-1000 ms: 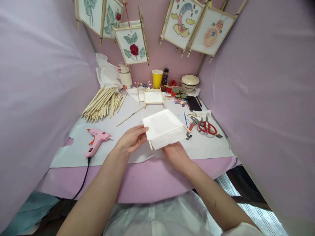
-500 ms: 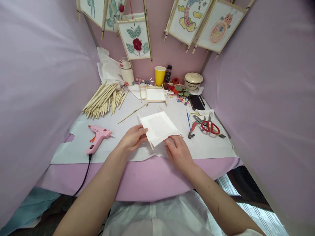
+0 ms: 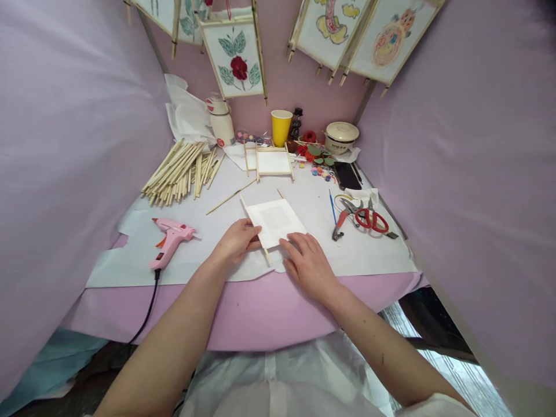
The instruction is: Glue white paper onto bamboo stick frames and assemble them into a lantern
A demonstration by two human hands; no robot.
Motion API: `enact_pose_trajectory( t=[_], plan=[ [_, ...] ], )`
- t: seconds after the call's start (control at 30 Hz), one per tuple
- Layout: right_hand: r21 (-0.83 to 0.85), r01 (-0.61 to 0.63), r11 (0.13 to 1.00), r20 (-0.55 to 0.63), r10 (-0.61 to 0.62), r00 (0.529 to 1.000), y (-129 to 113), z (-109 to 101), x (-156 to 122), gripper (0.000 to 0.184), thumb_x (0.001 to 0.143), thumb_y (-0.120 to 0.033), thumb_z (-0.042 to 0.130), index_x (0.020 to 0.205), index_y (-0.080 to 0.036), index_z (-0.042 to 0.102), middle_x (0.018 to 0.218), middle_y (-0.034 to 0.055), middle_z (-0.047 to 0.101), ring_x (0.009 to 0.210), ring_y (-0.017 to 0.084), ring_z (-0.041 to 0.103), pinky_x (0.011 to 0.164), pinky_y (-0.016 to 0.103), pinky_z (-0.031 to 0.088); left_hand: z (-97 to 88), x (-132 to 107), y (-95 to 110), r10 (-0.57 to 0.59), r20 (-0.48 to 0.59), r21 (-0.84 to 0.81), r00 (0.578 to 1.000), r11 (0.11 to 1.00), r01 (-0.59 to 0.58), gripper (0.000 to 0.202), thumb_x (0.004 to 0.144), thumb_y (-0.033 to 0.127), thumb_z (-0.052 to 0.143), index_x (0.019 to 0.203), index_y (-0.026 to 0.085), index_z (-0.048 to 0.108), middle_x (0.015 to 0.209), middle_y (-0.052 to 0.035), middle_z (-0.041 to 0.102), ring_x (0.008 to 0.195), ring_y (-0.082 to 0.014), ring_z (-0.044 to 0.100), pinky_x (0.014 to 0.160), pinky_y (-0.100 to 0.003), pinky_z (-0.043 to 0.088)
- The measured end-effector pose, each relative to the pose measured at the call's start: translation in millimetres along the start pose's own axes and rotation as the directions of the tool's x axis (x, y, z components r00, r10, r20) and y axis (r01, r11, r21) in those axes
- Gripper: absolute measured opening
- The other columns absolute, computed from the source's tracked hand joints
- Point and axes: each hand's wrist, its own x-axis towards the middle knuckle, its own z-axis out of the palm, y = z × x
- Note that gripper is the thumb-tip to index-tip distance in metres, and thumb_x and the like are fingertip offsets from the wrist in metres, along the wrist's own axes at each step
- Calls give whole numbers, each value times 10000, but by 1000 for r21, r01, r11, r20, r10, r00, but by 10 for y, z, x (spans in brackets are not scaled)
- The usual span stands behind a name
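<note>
In the head view, my left hand (image 3: 238, 241) grips the left side of a small stick frame covered with white paper (image 3: 273, 221). The thumb lies on top and the fingers go underneath. Bare stick ends poke out past the paper's corners. My right hand (image 3: 310, 263) rests at the front right edge, its fingers stretched over the paper and the thumb apart below. The frame's right front corner is hidden behind that hand. A faint rectangle shows through the paper's middle.
A pink glue gun (image 3: 174, 237) lies left, its cord over the table edge. Behind it is a pile of sticks (image 3: 178, 174). Red-handled scissors (image 3: 371, 220) and pliers (image 3: 343, 219) lie right. Another paper-covered frame (image 3: 274, 163), a yellow cup (image 3: 281, 128) and a lidded bowl (image 3: 341, 139) stand behind.
My right hand has moved slightly left, its fingers now on top of the front edge. The paper flap that hung over the front no longer sticks out. My left hand keeps its grip.
</note>
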Motion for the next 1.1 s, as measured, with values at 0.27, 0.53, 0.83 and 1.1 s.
enact_pose_trajectory(
  t=[0.27, 0.53, 0.83, 1.1],
  plan=[
    [-18, 3, 1000, 60, -2, 998, -36, 6, 36, 421, 949, -275, 512, 1361, -187, 514, 1384, 130, 521, 1309, 277, 429, 1156, 509, 285, -70, 90, -33, 41, -49, 344, 998, 939, -22, 188, 838, 188, 607, 1022, 148, 613, 666, -63, 703, 603, -229, 695, 640, -353, 580],
    [-32, -26, 999, 122, 29, 992, -70, 46, 106, 480, 949, -326, 528, 1400, -168, 487, 1441, 129, 484, 1350, 307, 393, 1154, 514, 283, -140, 58, -14, 257, -155, 720, 954, 690, -69, 310, 785, 354, 672, 1042, 183, 646, 789, -98, 700, 945, -357, 666, 915, -448, 461],
    [-87, -34, 996, 45, 38, 998, 231, -147, 48, 428, 985, -187, 373, 1392, -124, 491, 1456, 92, 493, 1388, 260, 364, 1174, 500, 217, 296, -384, -375, 588, 418, 822, 693, 81, -564, 370, 966, 251, 418, 1278, 124, 571, 1358, -160, 565, 1322, -283, 463, 1128, -413, 309],
    [-120, 63, 991, 256, -30, 966, 454, -129, 179, 489, 995, -314, 386, 1467, -187, 415, 1541, 21, 378, 1477, 230, 198, 1204, 507, 145, 350, -323, -608, 366, 461, 883, 809, -100, -458, 887, 870, 580, 565, 1511, 46, 265, 1593, -166, 210, 1491, -294, 150, 1224, -459, 139]
  ],
)
